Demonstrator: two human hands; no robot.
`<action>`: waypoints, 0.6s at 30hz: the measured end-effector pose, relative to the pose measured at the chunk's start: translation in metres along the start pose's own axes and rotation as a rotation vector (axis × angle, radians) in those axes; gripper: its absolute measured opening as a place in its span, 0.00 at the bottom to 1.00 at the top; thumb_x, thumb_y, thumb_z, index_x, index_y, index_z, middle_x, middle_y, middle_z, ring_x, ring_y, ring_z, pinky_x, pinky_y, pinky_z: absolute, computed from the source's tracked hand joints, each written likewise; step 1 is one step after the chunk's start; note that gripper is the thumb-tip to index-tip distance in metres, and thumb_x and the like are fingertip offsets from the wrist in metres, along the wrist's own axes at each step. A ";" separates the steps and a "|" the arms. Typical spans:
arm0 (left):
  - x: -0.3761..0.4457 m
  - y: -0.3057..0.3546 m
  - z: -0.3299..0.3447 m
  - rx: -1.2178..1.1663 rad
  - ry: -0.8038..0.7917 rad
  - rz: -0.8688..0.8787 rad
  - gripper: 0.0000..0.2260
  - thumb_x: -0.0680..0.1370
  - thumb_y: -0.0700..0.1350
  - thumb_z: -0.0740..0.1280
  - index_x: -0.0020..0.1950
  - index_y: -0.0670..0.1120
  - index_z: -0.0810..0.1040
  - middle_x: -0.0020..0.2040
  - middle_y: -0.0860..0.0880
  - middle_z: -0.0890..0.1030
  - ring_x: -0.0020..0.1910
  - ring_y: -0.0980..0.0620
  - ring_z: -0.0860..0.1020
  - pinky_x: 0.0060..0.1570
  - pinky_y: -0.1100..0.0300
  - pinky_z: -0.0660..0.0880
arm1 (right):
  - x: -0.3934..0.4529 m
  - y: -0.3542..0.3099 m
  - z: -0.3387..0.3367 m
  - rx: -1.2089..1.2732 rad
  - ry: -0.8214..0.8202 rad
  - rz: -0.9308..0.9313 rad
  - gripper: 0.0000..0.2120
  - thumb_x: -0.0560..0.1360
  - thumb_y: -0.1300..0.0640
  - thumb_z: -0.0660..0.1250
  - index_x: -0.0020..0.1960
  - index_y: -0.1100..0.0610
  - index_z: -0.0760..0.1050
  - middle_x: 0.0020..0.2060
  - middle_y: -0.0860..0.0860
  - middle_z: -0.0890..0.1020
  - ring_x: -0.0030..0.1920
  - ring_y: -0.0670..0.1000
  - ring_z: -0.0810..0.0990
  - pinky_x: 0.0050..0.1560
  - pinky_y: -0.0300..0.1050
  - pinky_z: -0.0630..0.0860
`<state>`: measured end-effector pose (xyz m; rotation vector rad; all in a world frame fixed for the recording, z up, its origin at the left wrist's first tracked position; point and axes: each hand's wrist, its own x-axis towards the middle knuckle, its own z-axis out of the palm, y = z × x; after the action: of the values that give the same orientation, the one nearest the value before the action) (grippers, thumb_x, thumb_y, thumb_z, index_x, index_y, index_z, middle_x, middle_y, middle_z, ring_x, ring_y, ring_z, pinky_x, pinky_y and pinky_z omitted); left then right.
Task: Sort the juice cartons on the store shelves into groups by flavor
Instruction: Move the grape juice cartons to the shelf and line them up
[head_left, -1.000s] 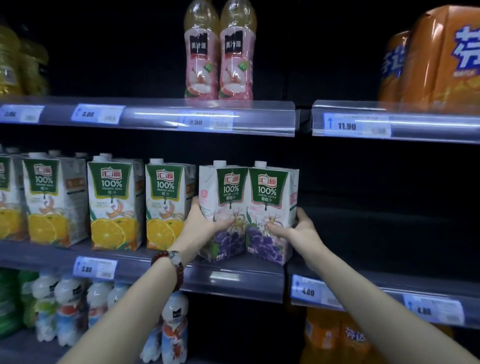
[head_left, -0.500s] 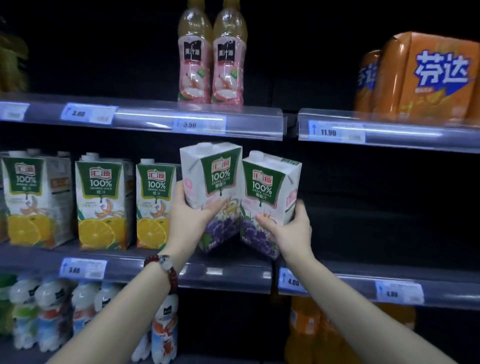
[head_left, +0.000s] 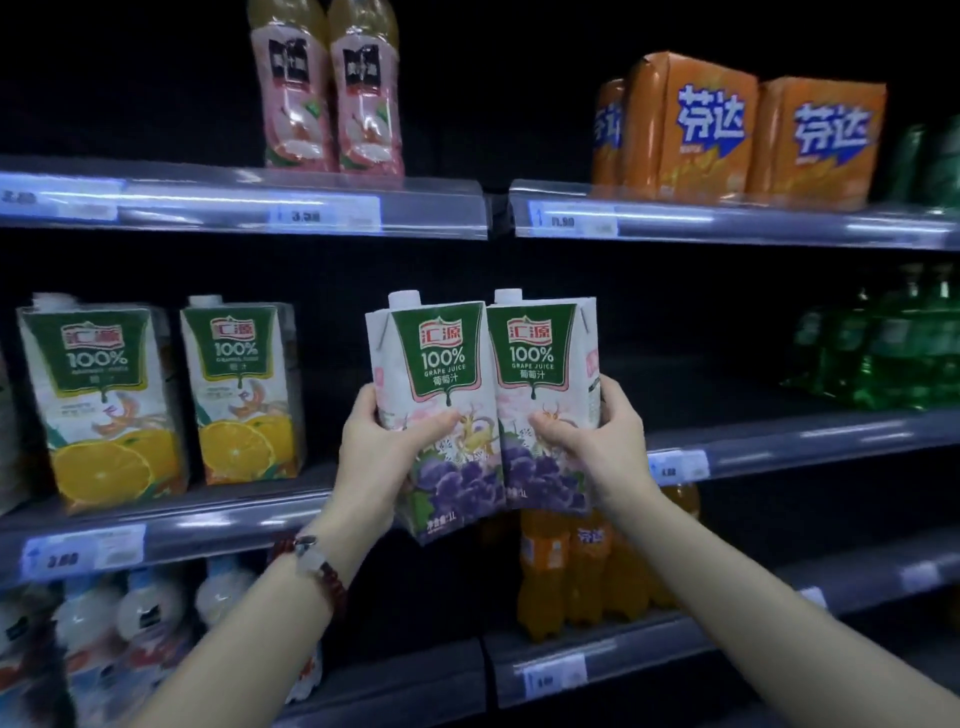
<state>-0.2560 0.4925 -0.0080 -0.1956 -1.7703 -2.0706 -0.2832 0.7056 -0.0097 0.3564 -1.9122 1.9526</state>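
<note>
Now the left hand (head_left: 387, 447) and right hand (head_left: 602, 441) each grip one grape juice carton (head_left: 441, 415) (head_left: 545, 400), lifted off the shelf at centre frame. The orange juice cartons (head_left: 104, 400) already stand grouped at the left; I judge the grape pair is not yet placed.

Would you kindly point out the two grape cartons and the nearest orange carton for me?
Left grape carton (head_left: 441, 358): head view, on its green label.
Right grape carton (head_left: 535, 353): head view, on its green label.
Orange carton (head_left: 239, 358): head view, on its green label.

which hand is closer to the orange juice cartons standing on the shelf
Left. The left hand grips a purple grape carton just right of the orange juice cartons; the right hand is farther right.
</note>
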 end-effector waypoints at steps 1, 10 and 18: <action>-0.003 -0.005 0.008 -0.019 -0.022 -0.025 0.22 0.64 0.40 0.80 0.54 0.49 0.76 0.47 0.48 0.86 0.43 0.45 0.86 0.36 0.53 0.82 | -0.004 0.003 -0.010 0.002 0.008 0.009 0.28 0.65 0.60 0.80 0.61 0.51 0.72 0.52 0.51 0.84 0.52 0.54 0.84 0.54 0.61 0.81; -0.021 -0.033 0.108 -0.050 -0.166 -0.155 0.22 0.65 0.36 0.79 0.55 0.45 0.75 0.44 0.47 0.87 0.40 0.46 0.86 0.32 0.58 0.81 | -0.021 0.016 -0.125 0.038 0.120 0.066 0.27 0.66 0.62 0.80 0.61 0.51 0.74 0.51 0.53 0.86 0.51 0.55 0.86 0.51 0.59 0.83; -0.034 -0.052 0.244 -0.089 -0.272 -0.218 0.22 0.65 0.38 0.79 0.55 0.48 0.75 0.44 0.47 0.87 0.40 0.46 0.86 0.33 0.56 0.81 | -0.015 0.012 -0.260 0.042 0.220 0.092 0.25 0.64 0.65 0.80 0.57 0.50 0.77 0.49 0.55 0.87 0.48 0.57 0.87 0.50 0.59 0.83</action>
<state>-0.2831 0.7428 -0.0224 -0.3372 -1.9311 -2.3754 -0.2528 0.9633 -0.0380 0.0614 -1.7774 2.0008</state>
